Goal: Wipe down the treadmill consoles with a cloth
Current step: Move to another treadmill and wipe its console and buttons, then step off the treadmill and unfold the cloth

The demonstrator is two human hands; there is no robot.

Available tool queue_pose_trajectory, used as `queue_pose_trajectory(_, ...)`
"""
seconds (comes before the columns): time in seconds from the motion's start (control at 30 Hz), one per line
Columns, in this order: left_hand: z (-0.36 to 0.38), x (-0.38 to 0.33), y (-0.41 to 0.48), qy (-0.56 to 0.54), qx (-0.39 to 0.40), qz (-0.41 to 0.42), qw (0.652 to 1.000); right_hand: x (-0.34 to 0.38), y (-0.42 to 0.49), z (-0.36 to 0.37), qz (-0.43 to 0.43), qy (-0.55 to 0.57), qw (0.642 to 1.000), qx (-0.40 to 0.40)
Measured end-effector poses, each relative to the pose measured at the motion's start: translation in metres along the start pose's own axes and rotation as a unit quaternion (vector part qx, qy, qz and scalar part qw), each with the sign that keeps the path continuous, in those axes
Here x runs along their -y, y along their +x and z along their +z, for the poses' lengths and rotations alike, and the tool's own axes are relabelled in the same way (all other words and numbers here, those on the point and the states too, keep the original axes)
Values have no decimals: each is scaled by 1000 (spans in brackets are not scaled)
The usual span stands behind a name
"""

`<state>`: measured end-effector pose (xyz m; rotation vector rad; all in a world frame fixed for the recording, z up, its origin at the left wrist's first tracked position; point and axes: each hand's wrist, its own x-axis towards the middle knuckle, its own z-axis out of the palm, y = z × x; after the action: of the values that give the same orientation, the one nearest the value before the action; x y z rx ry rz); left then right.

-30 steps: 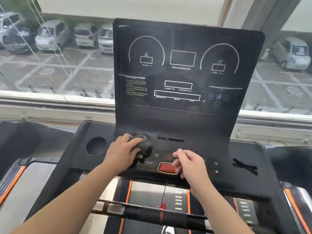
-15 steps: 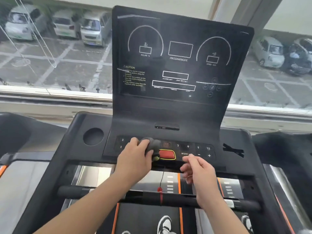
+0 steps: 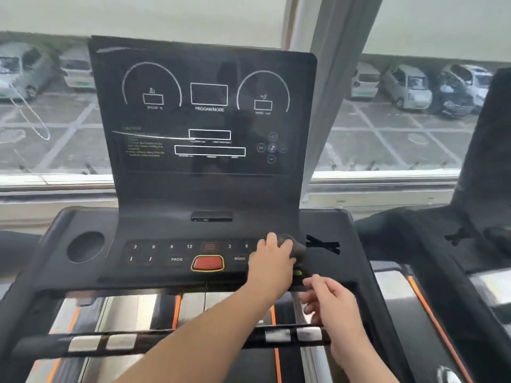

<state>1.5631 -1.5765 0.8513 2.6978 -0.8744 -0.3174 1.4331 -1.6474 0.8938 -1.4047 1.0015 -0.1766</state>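
A black treadmill console (image 3: 154,228) fills the middle of the head view, with an upright dark display (image 3: 204,106) and a button strip around a red stop button (image 3: 207,263). My left hand (image 3: 272,261) grips a dark grey cloth (image 3: 297,246) and presses it on the right end of the button strip. My right hand (image 3: 331,302) hovers just below the console's front edge, fingers loosely curled, holding nothing.
A round cup recess (image 3: 85,246) lies at the console's left. A black handlebar with silver grip plates (image 3: 121,341) crosses below the console. A second treadmill console (image 3: 475,205) stands at the right. Behind is a window over parked cars (image 3: 409,87).
My left hand slid the cloth rightward along the button strip, from left of the red button to the strip's right end. My right hand drew back off the console and down.
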Motion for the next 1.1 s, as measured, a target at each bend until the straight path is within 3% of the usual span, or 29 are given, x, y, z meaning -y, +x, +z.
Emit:
queue_pose_trajectory(0.13, 9, -9, -18, -77, 46, 24, 996, -15, 6, -15, 3, 21, 1000, -21)
queue_pose_trajectory(0.27, 4, 18, -57, -240, 86, -36, 966, -12, 5, 2, 4, 28, 1000, 3)
queue_pose_trajectory(0.37, -5, 48, -97, -307, 3, -136, 942, -14, -10, 30, 6, -11, 998, 66)
queue_pose_trajectory(0.53, -28, 106, -190, -445, -130, -264, 846, -23, -61, 103, -10, -133, 960, 244)
queue_pose_trajectory(0.63, -35, 138, -268, -488, -211, -338, 776, -39, -108, 152, -20, -201, 917, 344)
queue_pose_trajectory(0.8, -34, 171, -420, -535, -328, -417, 658, -86, -217, 229, 35, -280, 810, 515)
queue_pose_trajectory(0.93, -18, 185, -539, -563, -398, -462, 558, -141, -318, 270, 48, -326, 736, 591)
queue_pose_trajectory(1.1, 13, 184, -664, -559, -467, -500, 468, -214, -431, 296, 25, -381, 652, 655)
